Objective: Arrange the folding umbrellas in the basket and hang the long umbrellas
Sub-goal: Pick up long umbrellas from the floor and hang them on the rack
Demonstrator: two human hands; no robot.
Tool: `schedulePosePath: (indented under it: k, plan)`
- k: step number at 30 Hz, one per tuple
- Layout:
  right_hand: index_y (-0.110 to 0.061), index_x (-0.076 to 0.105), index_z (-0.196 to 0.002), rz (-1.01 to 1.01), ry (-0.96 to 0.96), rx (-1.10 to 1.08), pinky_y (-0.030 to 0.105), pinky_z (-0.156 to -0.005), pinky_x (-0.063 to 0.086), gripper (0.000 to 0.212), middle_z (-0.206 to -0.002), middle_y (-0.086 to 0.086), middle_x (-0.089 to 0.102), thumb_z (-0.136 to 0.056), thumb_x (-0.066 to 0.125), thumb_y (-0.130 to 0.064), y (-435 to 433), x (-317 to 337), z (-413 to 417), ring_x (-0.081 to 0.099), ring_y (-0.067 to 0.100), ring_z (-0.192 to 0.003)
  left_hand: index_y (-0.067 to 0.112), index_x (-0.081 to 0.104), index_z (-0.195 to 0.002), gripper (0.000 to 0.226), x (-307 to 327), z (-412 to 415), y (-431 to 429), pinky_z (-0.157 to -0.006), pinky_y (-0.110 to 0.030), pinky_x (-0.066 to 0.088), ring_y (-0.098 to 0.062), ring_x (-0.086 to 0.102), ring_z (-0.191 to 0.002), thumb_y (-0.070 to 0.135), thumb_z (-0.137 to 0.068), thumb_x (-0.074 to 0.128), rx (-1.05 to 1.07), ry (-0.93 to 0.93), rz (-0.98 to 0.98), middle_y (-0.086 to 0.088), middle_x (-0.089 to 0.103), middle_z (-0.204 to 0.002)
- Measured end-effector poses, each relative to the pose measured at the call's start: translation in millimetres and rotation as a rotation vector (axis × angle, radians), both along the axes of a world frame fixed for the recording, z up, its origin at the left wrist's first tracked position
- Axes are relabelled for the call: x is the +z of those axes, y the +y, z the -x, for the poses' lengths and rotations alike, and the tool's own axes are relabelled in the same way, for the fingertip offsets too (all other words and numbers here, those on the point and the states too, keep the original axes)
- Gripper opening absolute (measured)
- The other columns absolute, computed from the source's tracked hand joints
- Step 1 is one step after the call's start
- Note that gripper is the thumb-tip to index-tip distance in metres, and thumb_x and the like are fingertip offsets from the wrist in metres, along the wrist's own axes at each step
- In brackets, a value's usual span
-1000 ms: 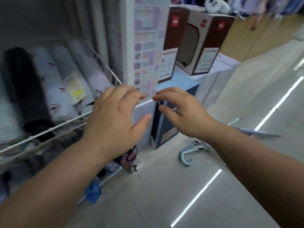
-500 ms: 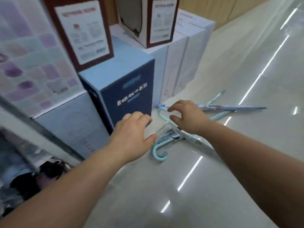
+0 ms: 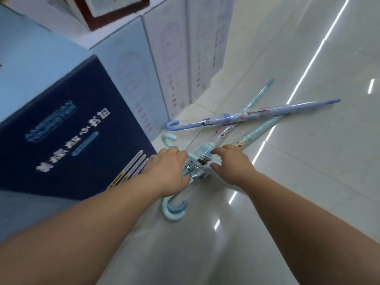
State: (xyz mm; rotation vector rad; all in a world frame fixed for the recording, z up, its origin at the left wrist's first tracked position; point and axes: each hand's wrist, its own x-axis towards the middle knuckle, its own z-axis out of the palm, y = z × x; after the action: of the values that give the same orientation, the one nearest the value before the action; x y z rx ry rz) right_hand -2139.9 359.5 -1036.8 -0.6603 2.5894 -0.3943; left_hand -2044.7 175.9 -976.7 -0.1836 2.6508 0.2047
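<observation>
Left of the left grip (image 3: 166, 171), just beside its knuckle side: a dark blue box (image 3: 72, 130), white print too smeared to read, lower corner hidden behind the forearm. Above that, cut by the top edge, a red-edged box (image 3: 107, 11). Beyond it, a row of pale boxes (image 3: 168, 58), faint pink marks down the fronts, unreadable.

Curls over the bundled teal umbrellas (image 3: 199, 159) lying on the floor (image 3: 308, 192): fingers across the far side of the shafts, thumb on the near side, holding them just above the handles. Hides the shafts under the palm. Below the wrist, two nested hooked handles (image 3: 174, 210) in plain sight. Beyond the fingertips, a third teal hook (image 3: 167, 138), close to the foot of the boxes.

Right of that, past a gap full of clear wrapping and metal ribs: the right grip (image 3: 230, 165), wide, fingers bent, thumb apart, over the wrapped canopies. Touching or just above, cannot tell. Count of umbrellas beneath: hard to make out.

Beyond both grips, crossing over the teal ones: a lilac umbrella (image 3: 257, 115), hook toward the boxes, tip far to the right. Teal tips fanning out past it, one up toward the box row, one under the lilac shaft.

Right of the right grip: glossy floor with tile seams and bright streaks of reflected light, open to the frame edge. Tight room only on the left, between box wall and bundle.
</observation>
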Motion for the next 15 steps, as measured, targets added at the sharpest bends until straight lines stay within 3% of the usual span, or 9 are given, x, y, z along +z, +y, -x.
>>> schedulePosePath:
  k: [4,8,15]
  plan:
    - [-0.038,0.045,-0.144,-0.079,-0.056,-0.118,0.043,-0.104,0.042,0.057,-0.141,0.004,0.050,-0.090,0.059,-0.048,30,-31,6,0.045,0.031,-0.129,0.031,0.032,-0.149,0.067,-46,28,15,-0.107,-0.047,0.039,-0.033,0.037,-0.137,0.054,-0.091,0.054,-0.092,-0.007,-0.020,-0.002,0.023,-0.161]
    - [-0.036,0.036,-0.148,-0.126,-0.176,-0.246,0.045,-0.103,0.045,0.068,-0.138,0.007,0.054,-0.089,0.057,-0.062,64,-67,-6,0.051,0.033,-0.125,0.038,0.015,-0.157,0.082,-93,37,30,-0.113,-0.050,0.037,-0.037,0.029,-0.145,0.054,-0.089,0.058,-0.182,-0.162,-0.080,0.002,-0.003,-0.169]
    - [-0.037,0.030,-0.151,-0.308,-0.143,-0.216,0.041,-0.097,0.043,0.057,-0.130,0.009,0.057,-0.099,0.043,-0.055,78,-88,-28,0.054,0.035,-0.117,0.039,0.009,-0.158,0.089,-111,20,37,-0.118,-0.052,0.029,-0.036,0.017,-0.151,0.057,-0.088,0.060,-0.188,-0.230,-0.125,-0.001,-0.009,-0.169]
